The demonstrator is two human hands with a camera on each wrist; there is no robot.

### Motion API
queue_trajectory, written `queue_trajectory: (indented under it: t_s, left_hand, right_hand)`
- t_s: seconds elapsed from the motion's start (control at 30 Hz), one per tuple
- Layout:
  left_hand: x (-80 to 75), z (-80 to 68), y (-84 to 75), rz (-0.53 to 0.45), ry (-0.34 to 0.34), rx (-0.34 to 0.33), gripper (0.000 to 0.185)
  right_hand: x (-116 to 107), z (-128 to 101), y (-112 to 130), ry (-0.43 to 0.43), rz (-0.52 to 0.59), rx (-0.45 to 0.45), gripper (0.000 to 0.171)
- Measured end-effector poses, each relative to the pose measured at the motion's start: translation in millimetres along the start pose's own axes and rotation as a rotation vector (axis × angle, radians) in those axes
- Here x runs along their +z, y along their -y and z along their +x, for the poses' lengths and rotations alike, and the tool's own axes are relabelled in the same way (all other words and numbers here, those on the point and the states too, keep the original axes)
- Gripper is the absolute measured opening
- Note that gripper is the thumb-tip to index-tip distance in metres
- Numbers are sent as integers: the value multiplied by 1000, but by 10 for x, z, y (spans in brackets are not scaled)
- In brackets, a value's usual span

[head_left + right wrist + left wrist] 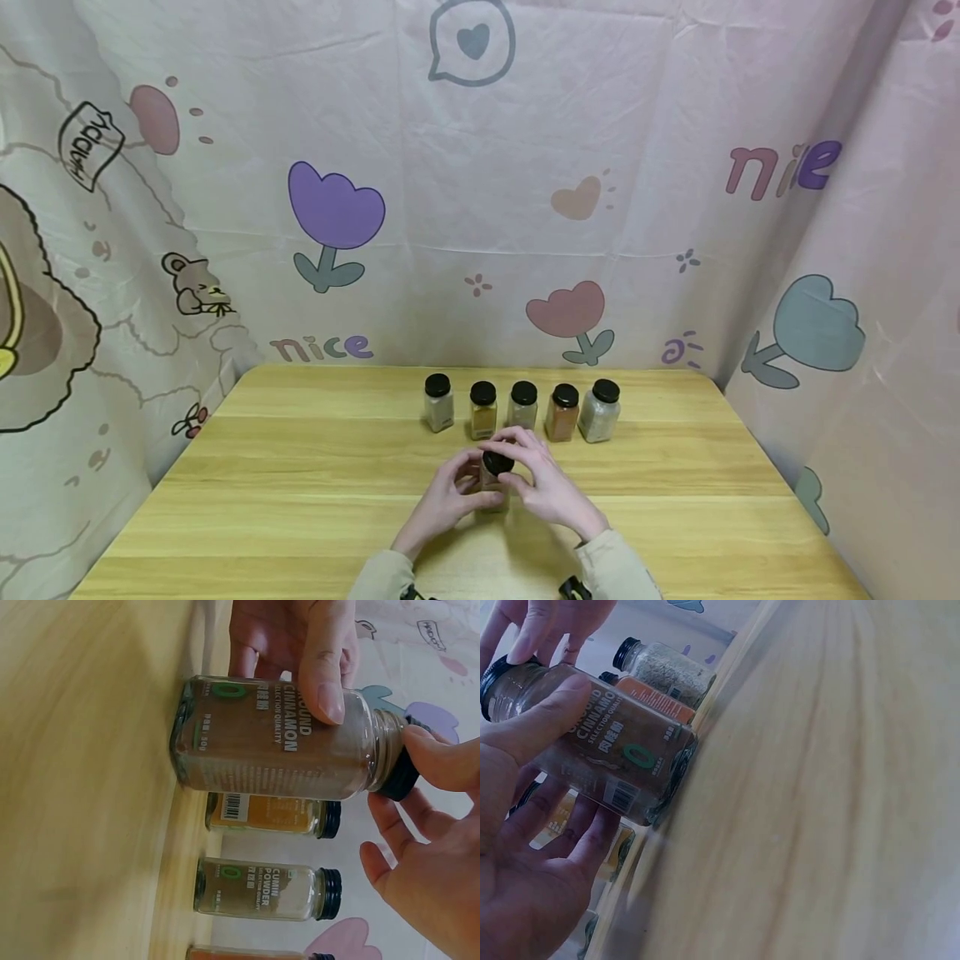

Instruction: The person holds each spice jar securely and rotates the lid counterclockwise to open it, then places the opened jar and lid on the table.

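Note:
A square glass jar of ground cinnamon (pixel 262 742) stands upright on the wooden table in front of me. My left hand (pixel 442 504) grips its body, with the thumb across the front label and the fingers around the far side. Over the top, my right hand (pixel 551 487) pinches the black lid (pixel 400 778) between thumb and fingers. In the right wrist view the lid looks slightly tilted on the ribbed glass neck. Brown powder fills much of the jar.
Behind the hands, several black-lidded jars stand in a row: a pale one (pixel 438 410), a yellow one (pixel 483 418), cumin powder (pixel 244 889), an orange-brown one (pixel 562 422) and a wider whitish one (pixel 601 419). A printed curtain (pixel 465 317) hangs behind the table (pixel 315 475).

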State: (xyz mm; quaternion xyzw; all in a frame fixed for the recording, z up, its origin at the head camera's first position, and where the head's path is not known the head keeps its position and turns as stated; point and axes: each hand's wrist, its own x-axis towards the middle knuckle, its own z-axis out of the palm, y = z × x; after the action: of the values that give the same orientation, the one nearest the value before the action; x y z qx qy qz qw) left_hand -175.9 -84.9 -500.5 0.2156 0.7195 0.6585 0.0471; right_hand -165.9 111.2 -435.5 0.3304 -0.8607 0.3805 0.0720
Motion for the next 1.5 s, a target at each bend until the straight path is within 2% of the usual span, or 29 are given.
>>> queue_trajectory:
  t_s: [0.5, 0.77, 1.0, 1.23, 1.5]
  left_hand:
    - [-108, -19, -7, 41, -26, -36, 59]
    - [-225, -30, -2, 80, -72, -79, 63]
    - [-373, -31, 6, 89, -96, -88, 64]
    - [-553, -42, 11, 99, -116, -100, 64]
    - [-758, -64, 15, 91, -144, -118, 63]
  right_hand:
    - [41, -13, -23, -73, 81, -44, 48]
    - [89, -11, -46, -120, 176, 29, 43]
    - [101, 2, -67, -126, 233, 37, 41]
    - [144, 43, -97, -84, 365, 52, 43]
    - [223, 121, -87, 7, 438, 118, 42]
